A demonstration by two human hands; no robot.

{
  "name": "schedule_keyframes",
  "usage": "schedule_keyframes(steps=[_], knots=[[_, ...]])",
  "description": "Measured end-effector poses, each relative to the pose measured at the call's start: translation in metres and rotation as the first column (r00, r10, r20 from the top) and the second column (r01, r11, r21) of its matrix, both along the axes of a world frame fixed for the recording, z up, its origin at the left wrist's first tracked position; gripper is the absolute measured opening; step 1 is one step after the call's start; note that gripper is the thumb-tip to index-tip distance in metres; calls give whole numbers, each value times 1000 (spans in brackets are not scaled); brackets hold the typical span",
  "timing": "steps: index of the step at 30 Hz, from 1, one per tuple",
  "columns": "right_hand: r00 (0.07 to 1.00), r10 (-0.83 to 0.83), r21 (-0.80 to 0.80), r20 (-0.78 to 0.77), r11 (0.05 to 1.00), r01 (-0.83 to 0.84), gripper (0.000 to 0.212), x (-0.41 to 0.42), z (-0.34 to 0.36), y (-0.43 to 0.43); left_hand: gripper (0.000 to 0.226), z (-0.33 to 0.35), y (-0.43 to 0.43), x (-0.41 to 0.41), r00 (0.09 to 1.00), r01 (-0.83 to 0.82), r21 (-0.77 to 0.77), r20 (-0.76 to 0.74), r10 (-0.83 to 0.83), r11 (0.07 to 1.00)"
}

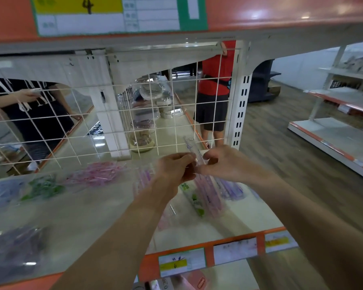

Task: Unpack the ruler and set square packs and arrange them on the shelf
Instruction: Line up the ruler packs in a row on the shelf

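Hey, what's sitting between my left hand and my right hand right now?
In the head view, a clear ruler pack stands tilted in the gap between the left hand and the right hand. Both pinch it above the shelf.

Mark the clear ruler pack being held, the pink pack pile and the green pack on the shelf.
clear ruler pack (192, 148): head view, its upper end.
pink pack pile (96, 173): head view, middle of the pile.
green pack (43, 187): head view, its green middle.
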State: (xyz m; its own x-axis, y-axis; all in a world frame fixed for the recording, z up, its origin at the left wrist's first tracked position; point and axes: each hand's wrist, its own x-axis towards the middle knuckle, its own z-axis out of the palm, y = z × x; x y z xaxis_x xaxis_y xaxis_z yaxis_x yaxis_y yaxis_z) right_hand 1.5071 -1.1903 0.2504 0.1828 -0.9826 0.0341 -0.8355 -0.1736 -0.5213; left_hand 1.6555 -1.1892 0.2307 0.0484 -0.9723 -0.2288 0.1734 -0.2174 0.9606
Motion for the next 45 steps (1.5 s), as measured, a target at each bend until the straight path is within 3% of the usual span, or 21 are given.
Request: schedule_keyframes(steps=[3,7,12,15,19,25,28,32,33,36,38,41,45], knots=[[995,42,47,-88,998,-38,52,-6,3,-1,10,2,-3,-6,999,14,2,29,-14,1000],[997,26,79,-71,997,-21,35,-12,6,-8,4,5,-4,-14,998,44,-28,51,-43,999],[975,-137,222,175,970,97,18,-30,14,-15,5,7,-13,-7,995,8,-40,96,-5,999],[968,-229,351,99,918,182,20,-42,11,-19,6,5,-15,0,994,-4,-27,105,7,1000],[974,-223,397,47,899,187,23,-42,-2,-22,3,2,-14,1,994,-5,4,105,4,1000],[972,-178,297,-156,930,218,15,-40,-16,-28,3,3,-15,0,993,9,26,120,-12,1000],[957,-215,155,-195,957,247,21,-41,-12,-26,3,5,-14,-2,994,14,34,109,-17,999],[993,-64,62,100,996,58,30,-22,6,-9,3,5,-14,-7,995,10,46,102,-15,999],[995,-27,49,96,999,22,37,-15,10,-3,3,4,-15,-9,995,2,50,104,-7,999],[985,12,-15,-174,1000,-15,56,-1,12,10,2,3,-16,-13,995,-21,44,101,16,999],[977,-6,-39,-214,999,-2,52,1,8,10,1,4,-15,-14,999,5,46,50,-7,999],[991,4,-64,-130,998,-12,25,-2,4,6,5,6,-10,-14,996,85,37,3,-85,996],[951,-34,90,308,996,7,20,-9,3,5,17,10,-8,-12,991,136,6,13,-136,991]])
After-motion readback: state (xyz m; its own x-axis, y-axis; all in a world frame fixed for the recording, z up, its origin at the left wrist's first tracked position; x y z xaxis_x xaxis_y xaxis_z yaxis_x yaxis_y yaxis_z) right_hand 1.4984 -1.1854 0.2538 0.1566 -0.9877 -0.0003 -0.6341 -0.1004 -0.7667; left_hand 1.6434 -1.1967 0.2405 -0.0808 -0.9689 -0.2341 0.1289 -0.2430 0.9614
